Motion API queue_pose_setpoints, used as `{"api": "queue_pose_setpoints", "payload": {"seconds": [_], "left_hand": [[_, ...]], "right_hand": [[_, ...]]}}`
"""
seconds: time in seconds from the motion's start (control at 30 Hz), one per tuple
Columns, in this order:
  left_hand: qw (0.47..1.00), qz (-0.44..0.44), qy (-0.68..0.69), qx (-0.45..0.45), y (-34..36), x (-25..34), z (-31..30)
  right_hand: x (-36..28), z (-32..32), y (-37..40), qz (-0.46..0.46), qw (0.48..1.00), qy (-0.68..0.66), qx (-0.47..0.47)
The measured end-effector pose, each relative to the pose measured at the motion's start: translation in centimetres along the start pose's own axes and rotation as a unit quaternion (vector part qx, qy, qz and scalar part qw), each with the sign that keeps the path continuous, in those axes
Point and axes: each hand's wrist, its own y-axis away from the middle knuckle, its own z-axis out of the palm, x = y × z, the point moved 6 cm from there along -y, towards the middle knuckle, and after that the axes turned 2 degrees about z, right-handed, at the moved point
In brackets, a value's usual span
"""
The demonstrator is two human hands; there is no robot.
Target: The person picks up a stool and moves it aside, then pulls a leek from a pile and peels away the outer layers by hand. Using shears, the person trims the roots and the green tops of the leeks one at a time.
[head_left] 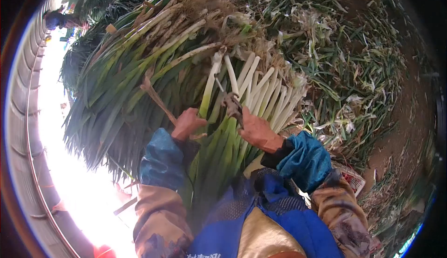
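My left hand (188, 123) is closed round the green part of a leek (206, 97), with a dry brown leaf sticking out beside it. In my right hand (258, 130) is a small tool with a dark, wrapped handle (232, 106); its thin metal blade reaches up toward the white end of that leek. Peeled leeks (265, 90) with white stems lie fanned out just beyond my right hand. To the upper left is a large heap of unpeeled leeks (121, 81), brown at their root ends.
Leaf scraps and peelings (344, 71) cover the ground on the right. A printed box or packet (354, 181) lies by my right sleeve. Another person (56, 19) is at the far upper left, near a ribbed wall (28, 118).
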Motion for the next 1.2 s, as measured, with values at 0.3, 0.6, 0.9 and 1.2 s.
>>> {"api": "queue_pose_setpoints", "payload": {"seconds": [0.3,0.6,0.9,1.2], "left_hand": [[0.995,0.071,0.041,0.061,0.3,-0.3,-0.1],[0.998,0.051,0.023,-0.034,0.9,1.7,0.6],[0.996,0.056,0.004,0.073,-0.1,2.4,-1.1],[0.866,0.135,-0.302,0.375,-6.7,-5.0,-12.0]], "right_hand": [[2.6,-2.6,-8.7,-0.009,0.998,0.023,0.064],[3.7,-2.6,-8.1,-0.003,0.998,0.016,0.058],[2.1,-0.8,-1.6,-0.04,0.998,0.041,-0.024],[-1.1,1.8,-1.5,-0.097,0.992,-0.009,-0.076]]}}
